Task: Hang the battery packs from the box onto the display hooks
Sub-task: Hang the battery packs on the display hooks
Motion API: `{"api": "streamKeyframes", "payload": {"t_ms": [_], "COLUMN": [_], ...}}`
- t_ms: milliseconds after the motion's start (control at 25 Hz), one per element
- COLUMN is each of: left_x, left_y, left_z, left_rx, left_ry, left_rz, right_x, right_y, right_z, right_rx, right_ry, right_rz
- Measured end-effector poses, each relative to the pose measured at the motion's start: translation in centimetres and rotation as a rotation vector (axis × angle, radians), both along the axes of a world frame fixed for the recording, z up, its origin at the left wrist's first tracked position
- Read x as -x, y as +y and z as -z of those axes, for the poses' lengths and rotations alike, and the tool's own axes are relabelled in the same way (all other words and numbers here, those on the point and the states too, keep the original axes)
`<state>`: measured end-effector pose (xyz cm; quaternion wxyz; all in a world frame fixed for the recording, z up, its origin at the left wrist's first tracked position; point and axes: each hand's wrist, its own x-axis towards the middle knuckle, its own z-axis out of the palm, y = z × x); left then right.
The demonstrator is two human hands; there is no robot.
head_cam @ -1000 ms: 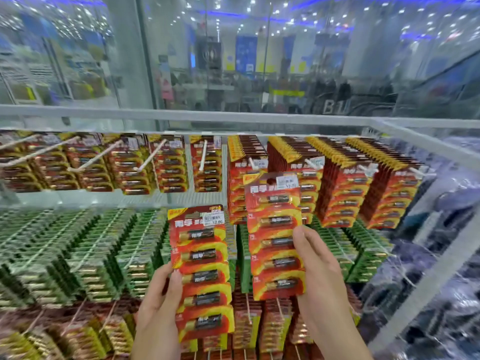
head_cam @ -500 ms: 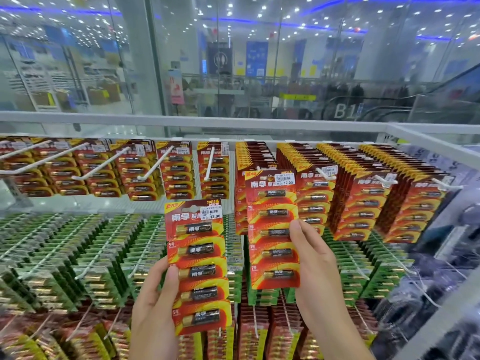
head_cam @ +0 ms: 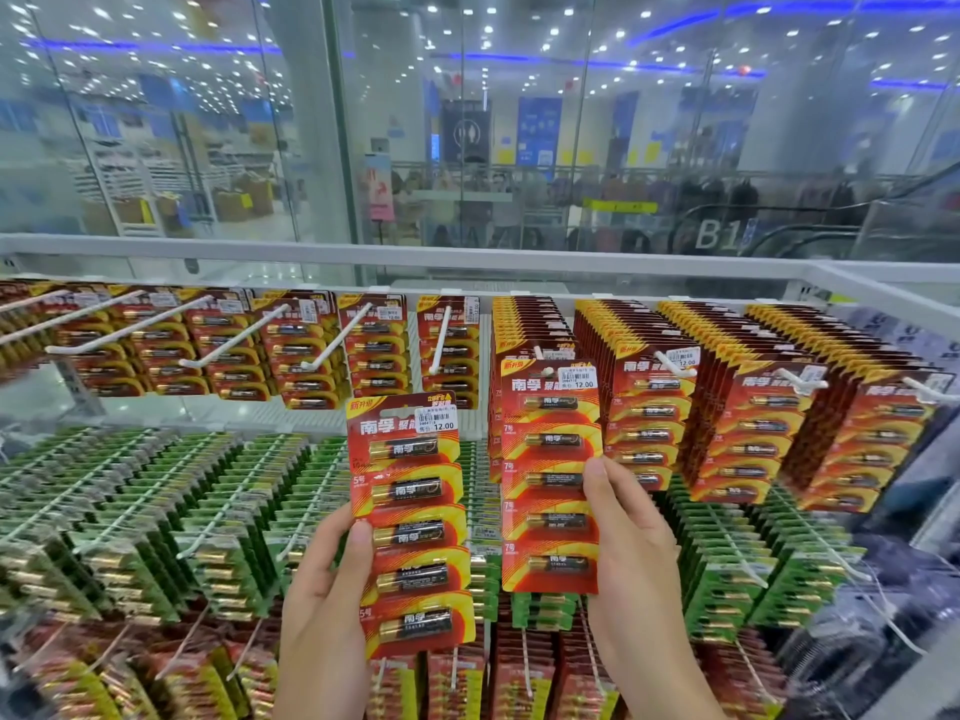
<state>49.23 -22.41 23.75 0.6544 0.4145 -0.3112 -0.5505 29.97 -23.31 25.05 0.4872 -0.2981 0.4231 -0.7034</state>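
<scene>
The setting is a shop display rack with a white top rail [head_cam: 467, 250], standing against a glass wall [head_cam: 311, 148]. Through the glass is a lit mall hall with ceiling spotlights, and on the far right a "B1" sign [head_cam: 717, 233] beside an escalator.

Two battery packs are in the hands. The left hand [head_cam: 332, 589] grips the left battery pack [head_cam: 410, 511] by its left edge, thumb on the front. This pack is upright in front of the rack and clear of any hook. It holds five batteries and has a price sticker reading 12.00. The right hand [head_cam: 634, 553] pinches the right battery pack [head_cam: 545, 501] by its right edge, thumb on the front. That pack also holds five batteries and has the same price sticker. Its top sits just below a white hook tip [head_cam: 538, 352], at the front of the nearest full column. Whether its hole is on the hook cannot be made out.

The rack has three rows. In the top row, four full columns of red packs [head_cam: 753, 407] fill the right side. To the left, at least five long white hooks [head_cam: 234, 337] are mostly bare, with a few red packs at their far ends, and the row is cut off at the left edge. The middle row holds many hooks of green packs [head_cam: 208, 511], too many and too blurred to count. The near row of red and yellow-green packs [head_cam: 156, 678] is blurred, partly hidden by the forearms and cut off at the bottom. The far right side of the rack is smeared, so its contents are unreadable.
</scene>
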Motion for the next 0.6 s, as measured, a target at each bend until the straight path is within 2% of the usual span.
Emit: {"api": "streamKeyframes", "payload": {"t_ms": [120,440,600], "left_x": [0.2,1.3,1.0], "left_y": [0.0,-1.7,-3.0], "left_z": [-0.1,-2.1,-2.5], "left_rx": [0.003,0.069,0.082], "left_ry": [-0.007,-0.132,-0.155], "left_rz": [0.003,-0.006,0.037], "right_x": [0.0,0.5,0.9], "right_y": [-0.1,-2.9,-2.9], "right_z": [-0.1,0.2,-0.3], "right_rx": [-0.003,-0.052,-0.061], "right_ry": [-0.009,0.142,0.102], "right_rz": [-0.04,-0.018,-0.033]}}
